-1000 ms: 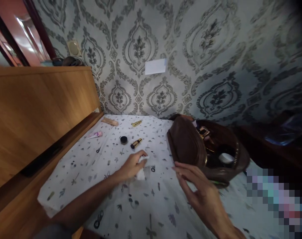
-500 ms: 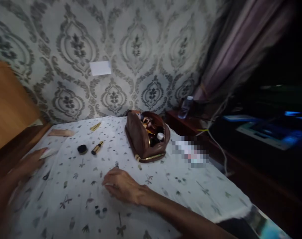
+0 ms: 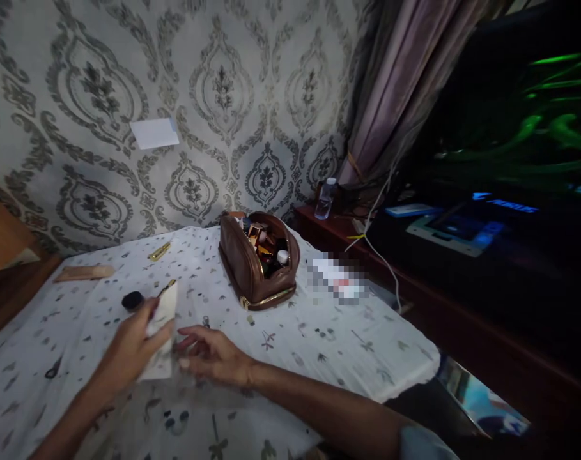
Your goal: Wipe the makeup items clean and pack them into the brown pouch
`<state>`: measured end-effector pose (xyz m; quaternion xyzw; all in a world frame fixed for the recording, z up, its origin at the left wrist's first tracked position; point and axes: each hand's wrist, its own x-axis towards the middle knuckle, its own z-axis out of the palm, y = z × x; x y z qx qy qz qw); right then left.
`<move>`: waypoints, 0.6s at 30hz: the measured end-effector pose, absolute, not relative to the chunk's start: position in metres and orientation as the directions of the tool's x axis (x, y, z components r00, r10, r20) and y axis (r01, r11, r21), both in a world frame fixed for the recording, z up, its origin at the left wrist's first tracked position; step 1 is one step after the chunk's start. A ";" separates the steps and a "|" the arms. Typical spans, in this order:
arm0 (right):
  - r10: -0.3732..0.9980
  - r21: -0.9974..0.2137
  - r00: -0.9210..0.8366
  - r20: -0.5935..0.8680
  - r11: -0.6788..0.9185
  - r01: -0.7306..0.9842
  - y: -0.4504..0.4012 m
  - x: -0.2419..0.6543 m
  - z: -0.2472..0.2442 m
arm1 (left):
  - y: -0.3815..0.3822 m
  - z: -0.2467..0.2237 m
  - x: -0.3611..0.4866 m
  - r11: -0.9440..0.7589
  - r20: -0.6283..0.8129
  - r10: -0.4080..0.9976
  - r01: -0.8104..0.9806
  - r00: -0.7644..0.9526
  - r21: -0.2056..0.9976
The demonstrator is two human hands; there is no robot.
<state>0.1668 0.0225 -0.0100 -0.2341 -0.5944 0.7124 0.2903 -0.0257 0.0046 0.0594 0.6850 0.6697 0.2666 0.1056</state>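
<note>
My left hand (image 3: 133, 342) is closed around a flat white sheet (image 3: 160, 365), held upright above the patterned cloth; whether it is paper or fabric I cannot tell. Beside it, my right hand (image 3: 218, 358) has its fingers apart, pointing at the sheet and holding nothing. Just behind the left hand lies a round black container (image 3: 132, 300). A small gold-and-black tube is mostly hidden behind the sheet, its gold end (image 3: 169, 285) showing. Farther back stands an open brown makeup bag (image 3: 240, 265), with several items inside, among them a white-capped bottle (image 3: 282, 257).
White patterned cloth (image 3: 280, 377) covers the surface. A gold clip-like item (image 3: 159, 251) and a flat tan strip (image 3: 84, 273) lie at the back left. Right of the bag is a blurred-out item (image 3: 339, 280). A clear bottle (image 3: 325, 199) and a white cable (image 3: 390, 271) are farther right.
My left hand has come from the left edge toward the middle, lifting the white sheet. My right hand's fingers have spread beside it. The view has turned to the right.
</note>
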 end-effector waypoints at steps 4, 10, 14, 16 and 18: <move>0.707 -0.972 -0.705 0.062 -0.118 -0.203 0.025 0.171 -0.008 | 0.012 0.057 0.020 -0.194 0.304 0.951 0.859 0.047 0.474; 0.771 -0.962 -0.635 0.037 -0.145 -0.233 0.036 0.174 -0.006 | 0.014 0.053 0.028 -0.178 0.273 0.961 0.837 0.036 0.517; 0.740 -0.942 -0.673 -0.013 -0.234 -0.240 0.037 0.172 -0.006 | 0.012 0.047 0.025 -0.110 0.181 0.983 0.679 -0.034 0.726; 0.732 -0.941 -0.681 -0.027 -0.249 -0.230 0.037 0.172 -0.004 | 0.013 0.040 0.022 -0.041 0.107 0.991 0.563 -0.085 0.825; 0.728 -0.943 -0.685 -0.031 -0.249 -0.222 0.037 0.173 -0.003 | 0.015 0.034 0.020 -0.003 0.057 0.993 0.445 -0.107 0.895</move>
